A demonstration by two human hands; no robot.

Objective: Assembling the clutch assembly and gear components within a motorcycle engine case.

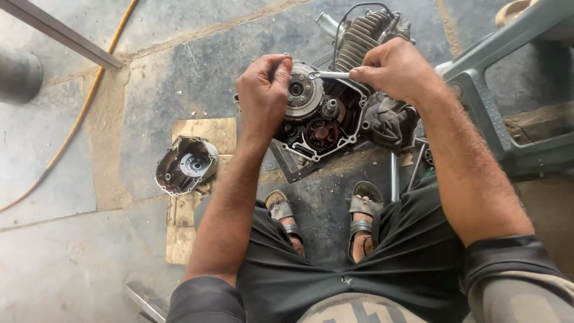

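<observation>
From up here I see my left hand (263, 90) curled into a loose fist, its fingertips pinched on the upper edge of the round clutch assembly (303, 91) of an opened motorcycle engine (326, 122) that sits on the stone floor (149, 72); what, if anything, is between the fingertips I cannot tell. My right hand (394, 70) is clenched around the handle of a small metal spanner (330, 75), whose ring end reaches across toward the left hand and rests on the clutch assembly near its top edge. Just below the spanner, between my two hands, the open crankcase shows gears (323, 133) and a pale gasket rim. Beyond the right hand stands the finned cylinder (362, 36) of the engine, and under that wrist lies a dark rag (391, 122) against the engine's side. Well off to the outer side of the left forearm, the removed engine cover (185, 164) lies open-side up, beside a piece of cardboard (206, 134). Past the right forearm a grey metal frame (484, 101) rises. Nearer to me than both hands, my sandalled feet (323, 218) rest on the floor, and a yellow hose (78, 113) runs across the floor far beyond the left hand.
</observation>
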